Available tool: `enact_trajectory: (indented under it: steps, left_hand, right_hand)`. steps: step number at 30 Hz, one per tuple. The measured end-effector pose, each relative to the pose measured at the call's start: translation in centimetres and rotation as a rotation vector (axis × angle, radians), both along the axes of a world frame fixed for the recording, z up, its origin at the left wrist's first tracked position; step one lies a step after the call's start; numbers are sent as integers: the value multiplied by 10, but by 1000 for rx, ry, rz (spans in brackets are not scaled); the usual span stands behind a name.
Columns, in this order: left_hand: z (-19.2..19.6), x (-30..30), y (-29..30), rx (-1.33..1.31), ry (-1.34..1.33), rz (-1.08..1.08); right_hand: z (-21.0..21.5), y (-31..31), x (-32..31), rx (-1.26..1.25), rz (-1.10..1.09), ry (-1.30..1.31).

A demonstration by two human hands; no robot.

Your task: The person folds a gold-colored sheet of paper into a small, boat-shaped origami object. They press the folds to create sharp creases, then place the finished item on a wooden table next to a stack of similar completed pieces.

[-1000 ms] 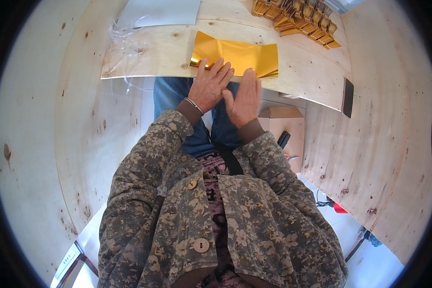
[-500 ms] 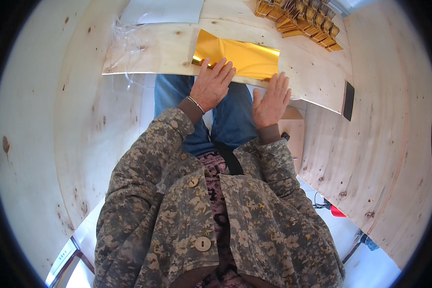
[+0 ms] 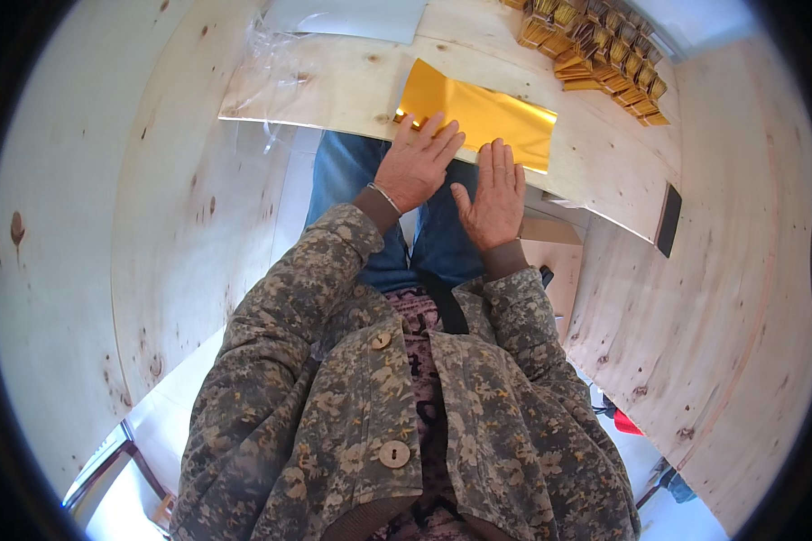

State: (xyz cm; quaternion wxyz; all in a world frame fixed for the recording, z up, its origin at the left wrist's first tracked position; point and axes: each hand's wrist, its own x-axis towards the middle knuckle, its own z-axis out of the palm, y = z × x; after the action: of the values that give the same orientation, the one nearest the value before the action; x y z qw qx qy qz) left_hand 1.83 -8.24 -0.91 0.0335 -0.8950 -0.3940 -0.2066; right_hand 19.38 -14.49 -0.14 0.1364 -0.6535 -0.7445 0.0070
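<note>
A shiny gold foil-like sheet [image 3: 489,110] lies at a slant along the front edge of the wooden tabletop. My left hand [image 3: 417,169] rests with spread, outstretched fingers on the sheet's near left part. Beside it, my right hand [image 3: 494,200] lies flat, its fingers straight and close together and its thumb held apart. The right fingertips reach the sheet's near edge around its middle. Neither hand grips anything. The fingers cover part of the sheet's near edge.
Several gold-brown bundles [image 3: 604,56] are heaped at the back right. Crumpled clear plastic [image 3: 275,68] and a pale flat sheet [image 3: 347,16] lie at the back left. A dark strip [image 3: 668,221] caps the tabletop's right corner. Wooden panels stand on both sides; a cardboard box [image 3: 552,257] sits below.
My right hand has moved left from the sheet's right corner, closer to my left hand, and its fingers have come together. The sheet looks smoother. The whole view has shifted slightly.
</note>
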Motion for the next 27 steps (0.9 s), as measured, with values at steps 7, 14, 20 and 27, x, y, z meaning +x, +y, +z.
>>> enact_trajectory:
  steps: [7,14,20,27]
  left_hand:
    - [-6,-50,0,68,-14,201]
    - [-8,-64,1,62,-33,208]
    - [-14,-65,0,129,-72,181]
    - [-11,-69,12,148,-175,118]
  right_hand:
    - [3,-1,-1,-20,-1,-12]
    - [-1,0,1,-3,-11,-54]
    - [0,3,13,25,15,-11]
    - [7,20,1,225,76,187]
